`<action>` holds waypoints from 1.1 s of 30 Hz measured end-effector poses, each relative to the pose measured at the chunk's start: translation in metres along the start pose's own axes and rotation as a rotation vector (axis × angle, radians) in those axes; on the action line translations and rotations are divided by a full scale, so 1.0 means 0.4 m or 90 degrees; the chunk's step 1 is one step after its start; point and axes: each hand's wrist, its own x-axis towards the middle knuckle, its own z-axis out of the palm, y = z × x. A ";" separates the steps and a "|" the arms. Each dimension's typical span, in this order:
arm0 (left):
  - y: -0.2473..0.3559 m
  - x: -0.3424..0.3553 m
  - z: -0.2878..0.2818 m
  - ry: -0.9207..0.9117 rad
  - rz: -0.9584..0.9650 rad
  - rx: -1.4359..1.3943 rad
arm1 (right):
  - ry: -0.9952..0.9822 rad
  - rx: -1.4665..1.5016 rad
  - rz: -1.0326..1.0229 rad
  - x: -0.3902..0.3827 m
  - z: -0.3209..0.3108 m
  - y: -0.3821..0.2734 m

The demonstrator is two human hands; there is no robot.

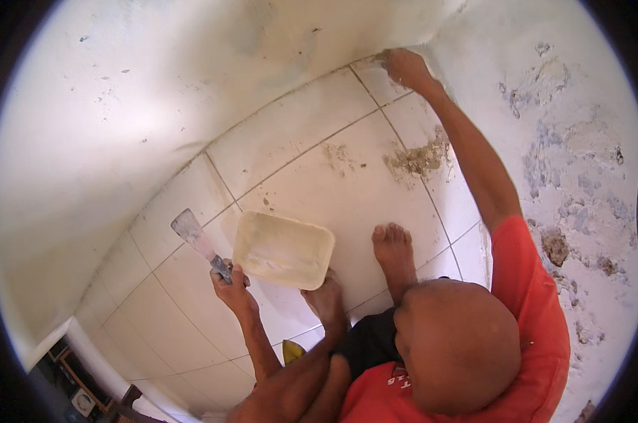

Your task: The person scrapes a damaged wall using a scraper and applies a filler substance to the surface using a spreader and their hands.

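Note:
My left hand [235,287] is closed round the dark handle of a putty knife [194,235]. The knife's broad, stained blade points up and to the left, over the floor tiles. Just right of that hand is a cream rectangular plastic tub [283,247], with whitish smears inside and its near edge close to my left foot [326,299]. My right arm stretches far forward to the corner. There my right hand [408,69] is low against the foot of the wall, its fingers curled. Whatever those fingers hold, if anything, is too small and hidden to make out.
Crumbled grey-brown debris [421,161] lies on the tiled floor [319,187] below my right arm. The right wall [580,155] is rough, with flaking patches. A smooth pale wall [142,92] runs along the left. A yellow-green item [293,350] shows beside my left forearm.

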 end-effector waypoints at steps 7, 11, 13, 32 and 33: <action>0.012 -0.004 -0.005 0.006 0.008 0.003 | -0.061 -0.021 -0.172 -0.157 0.090 0.018; -0.008 -0.003 -0.006 0.001 0.003 -0.003 | -0.049 -0.048 -0.157 -0.382 0.072 -0.071; -0.007 -0.002 0.006 0.003 0.002 -0.012 | 0.068 -0.068 -0.094 -0.416 0.105 -0.102; -0.019 -0.011 -0.001 -0.017 0.001 0.001 | -0.059 -0.039 0.161 -0.217 0.060 -0.145; -0.026 0.001 -0.012 -0.007 0.007 -0.018 | -0.055 -0.035 0.152 -0.229 0.060 -0.181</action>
